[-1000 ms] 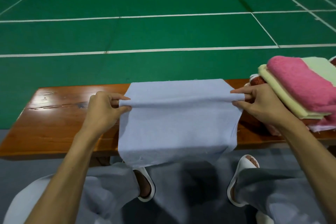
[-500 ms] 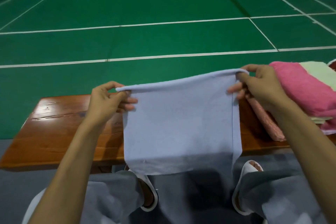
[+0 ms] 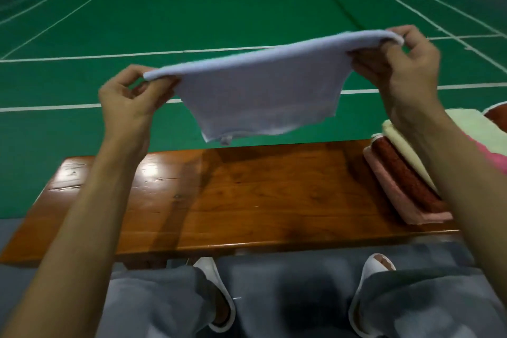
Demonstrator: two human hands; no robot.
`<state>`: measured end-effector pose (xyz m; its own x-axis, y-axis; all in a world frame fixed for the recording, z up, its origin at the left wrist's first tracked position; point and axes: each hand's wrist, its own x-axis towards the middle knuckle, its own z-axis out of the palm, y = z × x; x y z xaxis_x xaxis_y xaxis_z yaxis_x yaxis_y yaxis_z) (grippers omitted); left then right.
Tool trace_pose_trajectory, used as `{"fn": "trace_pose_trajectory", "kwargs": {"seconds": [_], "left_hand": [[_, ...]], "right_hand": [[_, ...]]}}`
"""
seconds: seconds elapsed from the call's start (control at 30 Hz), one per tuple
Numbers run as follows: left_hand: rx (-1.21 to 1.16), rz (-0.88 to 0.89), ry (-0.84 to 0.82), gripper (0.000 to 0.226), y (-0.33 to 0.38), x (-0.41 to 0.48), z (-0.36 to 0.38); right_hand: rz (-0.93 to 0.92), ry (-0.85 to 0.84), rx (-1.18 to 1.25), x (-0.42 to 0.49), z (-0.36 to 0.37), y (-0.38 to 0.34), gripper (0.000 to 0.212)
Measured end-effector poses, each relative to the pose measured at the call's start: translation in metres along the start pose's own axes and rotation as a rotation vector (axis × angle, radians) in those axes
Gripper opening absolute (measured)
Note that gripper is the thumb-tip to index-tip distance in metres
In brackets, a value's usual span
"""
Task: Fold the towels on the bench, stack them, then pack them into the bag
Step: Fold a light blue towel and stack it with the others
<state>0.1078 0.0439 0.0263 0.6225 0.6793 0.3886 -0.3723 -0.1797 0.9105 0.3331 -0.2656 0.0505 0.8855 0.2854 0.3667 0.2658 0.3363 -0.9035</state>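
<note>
A pale blue towel (image 3: 260,93), folded over once, hangs in the air above the wooden bench (image 3: 247,200). My left hand (image 3: 129,99) pinches its left upper corner and my right hand (image 3: 397,63) pinches its right upper corner. The towel's lower edge swings out away from me, well off the bench top. At the bench's right end lies a stack of folded towels (image 3: 411,181): light pink at the bottom, dark red, cream, then pale green and bright pink on top, partly hidden by my right forearm. No bag is in view.
The bench stands on a green court floor (image 3: 219,8) with white lines. My knees in grey trousers and my white slippers (image 3: 216,291) are just in front of the bench's near edge. The bench's left and middle top shows bare wood.
Both hands have lifted the blue towel from the bench top up into the air. Its lower part, which draped over the near edge, now swings forward above the bench.
</note>
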Motion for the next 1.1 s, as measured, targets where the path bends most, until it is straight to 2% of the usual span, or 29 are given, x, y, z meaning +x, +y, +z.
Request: {"fn": "trace_pose_trajectory", "kwargs": {"seconds": [0.1, 0.2, 0.4, 0.47, 0.57, 0.63, 0.7, 0.73, 0.8, 0.9, 0.97, 1.0, 1.07, 1.1], "left_hand": [[0.139, -0.106, -0.126, 0.016, -0.004, -0.035, -0.022], [0.370, -0.306, -0.391, 0.003, -0.015, -0.074, -0.034], [0.748, -0.674, -0.867, 0.020, -0.036, -0.117, -0.030], [0.796, -0.758, -0.969, 0.019, -0.036, -0.117, -0.030], [0.887, -0.897, -1.131, 0.006, -0.032, -0.117, -0.024], [0.967, -0.987, -1.246, 0.014, -0.029, -0.117, -0.017], [0.994, -1.010, -1.294, 0.020, -0.025, -0.115, -0.016], [0.994, -0.981, -1.273, 0.024, -0.025, -0.114, -0.015], [0.963, -0.819, -1.090, 0.032, -0.027, -0.112, -0.012], [0.917, -0.370, -0.599, 0.027, -0.052, -0.117, 0.004], [0.984, -0.101, -0.411, 0.020, -0.073, -0.123, 0.020], [1.031, -0.025, -0.424, 0.031, -0.086, -0.128, 0.027], [1.078, 0.033, -0.551, 0.057, -0.109, -0.141, 0.039], [1.098, 0.030, -0.605, 0.065, -0.116, -0.146, 0.045]], "right_hand": [[0.056, -0.029, -0.173, -0.036, -0.019, -0.001, 0.014], [0.115, -0.146, -0.447, -0.079, -0.039, 0.012, 0.031], [0.587, -0.709, -0.850, -0.122, -0.069, 0.051, 0.032], [0.755, -0.898, -0.916, -0.125, -0.068, 0.052, 0.023], [0.949, -1.070, -0.972, -0.125, -0.067, 0.046, 0.012], [1.032, -1.172, -1.047, -0.122, -0.067, 0.039, 0.014], [1.057, -1.277, -1.098, -0.118, -0.067, 0.028, 0.015], [1.019, -1.294, -1.104, -0.116, -0.067, 0.024, 0.014], [0.830, -1.176, -1.049, -0.112, -0.067, 0.025, 0.010], [0.367, -0.721, -1.028, -0.114, -0.055, 0.060, 0.016], [0.108, -0.478, -1.117, -0.125, -0.031, 0.090, 0.016], [0.032, -0.467, -1.167, -0.133, -0.016, 0.102, 0.030], [-0.023, -0.636, -1.234, -0.152, 0.006, 0.124, 0.058], [-0.023, -0.725, -1.284, -0.159, 0.013, 0.133, 0.064]]}}
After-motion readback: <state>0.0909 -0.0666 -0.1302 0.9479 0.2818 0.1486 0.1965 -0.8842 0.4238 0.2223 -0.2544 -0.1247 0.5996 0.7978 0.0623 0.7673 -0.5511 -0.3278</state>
